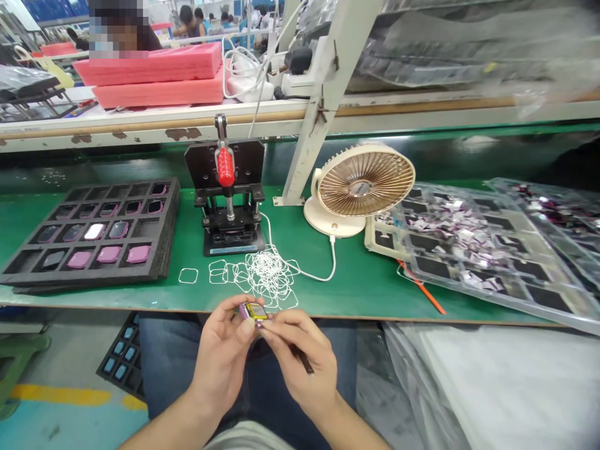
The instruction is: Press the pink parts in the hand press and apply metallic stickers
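My left hand (225,344) is closed around a small purple smartwatch case (254,310), held over my lap at the table's front edge. Its open side faces up and shows a yellow-edged battery inside. My right hand (302,356) pinches at the case's right edge with thumb and forefinger. A thin dark tool (302,359) lies in that hand, its end sticking out past the curled fingers; its tip is hidden. Just beyond the hands, a tangled pile of thin white square rings (270,272) rests on the green table (164,295), with a few rings apart to the left.
A black press fixture with a red handle (225,167) stands behind the rings. To its left is a foam tray (159,250) of watch cases. A cream fan (360,184) and clear trays (450,284) of small parts are at right, near an orange stick (427,292).
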Tool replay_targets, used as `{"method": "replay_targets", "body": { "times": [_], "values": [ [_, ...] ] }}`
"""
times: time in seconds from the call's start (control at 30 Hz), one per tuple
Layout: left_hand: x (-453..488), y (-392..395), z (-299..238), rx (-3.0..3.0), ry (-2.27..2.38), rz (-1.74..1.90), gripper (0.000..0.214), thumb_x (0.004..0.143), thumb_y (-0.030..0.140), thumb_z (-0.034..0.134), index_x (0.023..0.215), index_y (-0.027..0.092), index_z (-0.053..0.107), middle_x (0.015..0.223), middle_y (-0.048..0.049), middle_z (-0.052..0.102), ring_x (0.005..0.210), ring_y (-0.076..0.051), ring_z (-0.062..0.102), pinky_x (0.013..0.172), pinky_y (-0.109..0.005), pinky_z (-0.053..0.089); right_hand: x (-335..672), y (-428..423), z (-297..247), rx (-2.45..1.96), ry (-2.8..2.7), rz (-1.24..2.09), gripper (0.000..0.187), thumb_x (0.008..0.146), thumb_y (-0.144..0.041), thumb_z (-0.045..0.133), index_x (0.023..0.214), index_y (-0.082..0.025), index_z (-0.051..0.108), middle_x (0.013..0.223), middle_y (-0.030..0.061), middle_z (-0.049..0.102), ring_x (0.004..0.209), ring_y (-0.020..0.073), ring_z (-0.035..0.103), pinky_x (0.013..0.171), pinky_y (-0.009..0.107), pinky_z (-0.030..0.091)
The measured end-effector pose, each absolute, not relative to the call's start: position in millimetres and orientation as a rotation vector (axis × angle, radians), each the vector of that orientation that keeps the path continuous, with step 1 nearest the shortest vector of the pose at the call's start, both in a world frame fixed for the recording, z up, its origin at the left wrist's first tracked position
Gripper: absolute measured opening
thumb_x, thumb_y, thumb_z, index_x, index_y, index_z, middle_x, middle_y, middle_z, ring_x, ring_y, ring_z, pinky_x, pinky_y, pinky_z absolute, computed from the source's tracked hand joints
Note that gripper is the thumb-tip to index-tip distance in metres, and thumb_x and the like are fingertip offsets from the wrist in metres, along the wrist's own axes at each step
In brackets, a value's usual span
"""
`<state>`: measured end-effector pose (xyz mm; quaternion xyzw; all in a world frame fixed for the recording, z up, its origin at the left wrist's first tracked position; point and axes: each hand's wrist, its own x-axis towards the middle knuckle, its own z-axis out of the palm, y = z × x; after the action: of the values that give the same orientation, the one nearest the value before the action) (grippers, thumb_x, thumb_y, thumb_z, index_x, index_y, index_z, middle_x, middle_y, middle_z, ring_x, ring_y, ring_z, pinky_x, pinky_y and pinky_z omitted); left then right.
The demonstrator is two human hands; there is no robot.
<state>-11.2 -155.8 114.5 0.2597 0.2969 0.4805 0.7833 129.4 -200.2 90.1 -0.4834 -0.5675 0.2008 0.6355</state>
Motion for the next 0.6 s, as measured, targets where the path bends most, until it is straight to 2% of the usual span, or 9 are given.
{"method": "replay_targets", "body": {
  "times": [0.1, 0.2, 0.3, 0.43, 0.53, 0.6],
  "values": [
    [-13.9, -156.8, 107.6, 0.649, 0.629, 1.081, 0.033, 0.086, 0.021, 0.088, 0.119, 0.025, 0.08, 0.127, -0.011, 0.077, 0.119, -0.023, 0.074, 0.101, -0.028, 0.059, 128.4, -199.5, 87.9, -1.148, -1.184, 0.545, 0.026, 0.096, -0.011, 0.077, 0.116, -0.028, 0.076, 0.097, 0.0014, 0.064, 0.06, 0.0087, 0.05, 0.054, 0.024, 0.046],
    [-16.1, -154.6, 101.1, 0.76, 0.613, 1.143, 0.032, 0.087, 0.023, 0.087, 0.118, 0.025, 0.082, 0.124, -0.0095, 0.075, 0.121, -0.027, 0.074, 0.1, -0.032, 0.061, 131.3, -196.4, 90.1, -1.16, -1.151, 0.667, 0.028, 0.094, -0.018, 0.083, 0.118, -0.029, 0.073, 0.097, 0.0001, 0.062, 0.055, 0.0066, 0.04, 0.048, 0.022, 0.038],
    [-18.5, -151.9, 96.7, 0.829, 0.617, 1.173, 0.031, 0.086, 0.025, 0.088, 0.116, 0.026, 0.083, 0.123, -0.0091, 0.075, 0.118, -0.027, 0.075, 0.1, -0.033, 0.063, 132.0, -192.6, 93.8, -1.145, -1.163, 0.764, 0.031, 0.094, -0.023, 0.084, 0.121, -0.032, 0.073, 0.099, 0.0003, 0.061, 0.058, 0.0071, 0.043, 0.047, 0.021, 0.035],
    [-25.4, -165.2, 95.4, 0.773, 0.741, 1.093, 0.038, 0.078, 0.03, 0.094, 0.115, 0.023, 0.084, 0.121, -0.0118, 0.08, 0.11, -0.027, 0.079, 0.095, -0.029, 0.064, 122.4, -211.9, 102.3, -1.167, -1.101, 0.769, 0.025, 0.096, -0.032, 0.082, 0.12, -0.03, 0.074, 0.097, 0.0017, 0.061, 0.07, 0.0114, 0.054, 0.056, 0.022, 0.043],
    [-32.7, -176.6, 88.6, 0.648, 0.904, 0.846, 0.051, 0.075, 0.036, 0.095, 0.122, 0.024, 0.08, 0.128, -0.013, 0.08, 0.108, -0.032, 0.08, 0.088, -0.032, 0.068, 128.1, -242.9, 103.9, -1.175, -1.14, 0.751, 0.035, 0.093, -0.05, 0.083, 0.115, -0.025, 0.075, 0.075, -0.0032, 0.055, 0.061, 0.0117, 0.049, 0.056, 0.024, 0.042],
    [-32.5, -174.8, 78.0, 0.657, 1.003, 0.674, 0.053, 0.079, 0.045, 0.091, 0.128, 0.028, 0.077, 0.135, -0.0099, 0.078, 0.112, -0.032, 0.079, 0.085, -0.03, 0.069, 156.2, -267.4, 101.1, -1.352, -1.218, 0.727, 0.039, 0.096, -0.062, 0.074, 0.102, -0.024, 0.078, 0.066, -0.0041, 0.055, 0.055, 0.0116, 0.05, 0.054, 0.025, 0.042]
  ]
}}
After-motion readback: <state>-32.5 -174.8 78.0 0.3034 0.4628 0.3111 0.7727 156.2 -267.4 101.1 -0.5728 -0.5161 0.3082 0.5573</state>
